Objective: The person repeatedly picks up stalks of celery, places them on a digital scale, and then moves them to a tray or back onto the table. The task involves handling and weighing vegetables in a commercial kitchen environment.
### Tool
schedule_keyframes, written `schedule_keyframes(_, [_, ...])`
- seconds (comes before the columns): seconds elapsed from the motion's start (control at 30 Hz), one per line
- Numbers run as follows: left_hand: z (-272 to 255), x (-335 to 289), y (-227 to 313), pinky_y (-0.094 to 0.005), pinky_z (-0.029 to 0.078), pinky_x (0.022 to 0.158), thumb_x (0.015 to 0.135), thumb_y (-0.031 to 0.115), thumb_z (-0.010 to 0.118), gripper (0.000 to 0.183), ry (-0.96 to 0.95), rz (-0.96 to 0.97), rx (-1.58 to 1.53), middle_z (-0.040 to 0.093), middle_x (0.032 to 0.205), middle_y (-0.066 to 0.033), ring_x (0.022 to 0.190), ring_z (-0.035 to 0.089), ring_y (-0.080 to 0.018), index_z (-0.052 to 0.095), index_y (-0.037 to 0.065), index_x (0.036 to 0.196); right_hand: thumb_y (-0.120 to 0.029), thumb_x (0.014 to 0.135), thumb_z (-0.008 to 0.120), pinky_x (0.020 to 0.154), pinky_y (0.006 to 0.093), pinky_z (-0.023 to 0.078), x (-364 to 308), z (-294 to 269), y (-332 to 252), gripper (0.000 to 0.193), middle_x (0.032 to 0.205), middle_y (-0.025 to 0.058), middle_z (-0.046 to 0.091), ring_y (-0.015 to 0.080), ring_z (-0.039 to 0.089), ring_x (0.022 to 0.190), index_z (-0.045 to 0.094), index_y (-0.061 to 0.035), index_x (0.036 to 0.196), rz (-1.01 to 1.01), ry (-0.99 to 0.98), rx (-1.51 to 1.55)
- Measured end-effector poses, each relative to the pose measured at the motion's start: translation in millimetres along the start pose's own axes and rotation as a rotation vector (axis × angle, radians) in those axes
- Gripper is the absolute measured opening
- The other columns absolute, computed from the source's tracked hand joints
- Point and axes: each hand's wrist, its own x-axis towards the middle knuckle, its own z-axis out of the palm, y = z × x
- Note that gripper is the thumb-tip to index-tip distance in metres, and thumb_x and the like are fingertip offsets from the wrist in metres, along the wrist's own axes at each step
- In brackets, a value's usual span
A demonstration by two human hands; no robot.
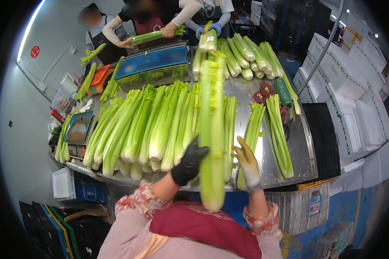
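A large celery bunch (212, 138) is held upright in front of my chest, its pale root end down and its cut tops up. My left hand (189, 163), in a black glove, grips its left side; the bunch hides some of the fingers. On the other side my right hand (247, 165), in a pale glove, is apart from the bunch with fingers spread. Beneath that hand lie thin celery stalks (256, 118), and a further celery bunch (278, 136) rests to the right. A long row of celery bunches (136, 125) covers the table's left part.
The metal table (302, 153) also bears a celery pile (250, 56) at the far right, a green tape roll (283, 92), a blue-topped scale (153, 62) and an orange scale (100, 80). Co-workers handle celery across the table. White foam boxes (337, 90) and a grey crate (300, 209) stand right.
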Motion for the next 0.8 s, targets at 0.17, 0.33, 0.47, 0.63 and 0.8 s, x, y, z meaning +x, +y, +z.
schedule_keyframes(0.17, [-33, -45, 61, -0.0371, 0.052, 0.080, 0.082, 0.032, 0.060, 0.057, 0.230, 0.225, 0.026, 0.057, 0.109, -0.0154, 0.095, 0.060, -0.0263, 0.041, 0.000, 0.125, -0.040, 0.079, 0.063, 0.096, 0.0421, 0.041, 111, 48, 35, 0.086, 0.125, 0.0303, 0.044, 0.0351, 0.050, 0.113, 0.017, -0.0071, 0.144, 0.005, 0.067, -1.033])
schedule_keyframes(0.33, [-94, -113, 78, -0.0377, 0.050, 0.082, 0.082, 0.036, 0.058, 0.059, 0.456, 0.367, 0.092, 0.057, 0.108, -0.0161, 0.095, 0.059, -0.0263, 0.043, -0.002, 0.124, -0.013, 0.084, 0.056, 0.061, 0.0333, 0.056, 135, -22, 85, 0.044, 0.098, 0.0169, 0.060, 0.0249, 0.064, 0.079, 0.043, 0.0029, 0.122, 0.220, -0.083, 0.462])
schedule_keyframes(0.47, [-123, -155, 85, -0.0375, 0.049, 0.084, 0.085, 0.037, 0.055, 0.060, 0.601, 0.419, -0.010, 0.057, 0.114, -0.0149, 0.098, 0.058, -0.0269, 0.039, 0.002, 0.131, -0.027, 0.088, 0.053, 0.063, 0.0349, 0.053, 97, -44, 90, 0.056, 0.119, 0.0228, 0.052, 0.0271, 0.060, 0.086, 0.037, 0.0042, 0.130, 0.108, -0.277, 0.638])
schedule_keyframes(0.63, [-143, -194, 106, -0.0358, 0.049, 0.084, 0.085, 0.035, 0.056, 0.064, 0.607, 0.460, -0.433, 0.055, 0.116, -0.0143, 0.098, 0.058, -0.0249, 0.034, 0.007, 0.137, -0.046, 0.081, 0.062, 0.060, 0.0324, 0.045, 34, 18, 54, 0.078, 0.135, 0.0171, 0.040, 0.0208, 0.052, 0.083, 0.032, 0.0008, 0.136, 0.022, -0.460, 0.725])
schedule_keyframes(0.8, [-187, -242, 133, -0.0363, 0.047, 0.087, 0.084, 0.032, 0.058, 0.062, 0.423, 0.458, -0.533, 0.054, 0.117, -0.0130, 0.102, 0.056, -0.0244, 0.035, 0.006, 0.136, -0.052, 0.084, 0.057, 0.055, 0.0306, 0.043, 14, 98, 58, 0.079, 0.103, 0.0103, 0.049, 0.0177, 0.048, 0.069, 0.022, -0.0080, 0.139, 0.133, -0.633, 0.968])
